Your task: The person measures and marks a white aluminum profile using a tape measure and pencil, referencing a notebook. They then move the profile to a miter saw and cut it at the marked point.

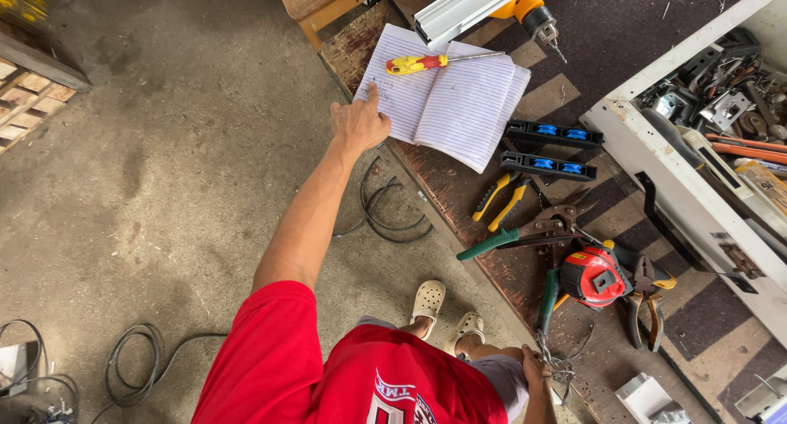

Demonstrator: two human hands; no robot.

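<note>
The open notebook (447, 96) lies on a low patterned board, its near corner hanging just past the board's edge above the concrete floor (164, 170). The left hand (359, 122) reaches out to it with the index finger stretched onto the left page and the other fingers curled in, holding nothing. A red and yellow screwdriver (422, 63) rests across the top of the pages.

A push on the overhanging corner could tip the notebook off the edge, and the screwdriver, lying loose on paper, could roll down the page toward the hand. A black cable (385, 211) loops on the floor just below the arm and close to the feet, so a step back could snag it. The drill (525, 10) points its bit toward the upper pages, near enough to tear them if it is knocked.

The right hand (537, 367) sits low by the knee, close to a tangle of wire (561, 367); I cannot tell whether its fingers grip it, since the wrist and body cover them. Pliers (504, 201), snips (525, 231) and a red tape measure (594, 276) lie well apart from the notebook. The drill's body is cut off at the top, and the writing on the page is too small to read.
</note>
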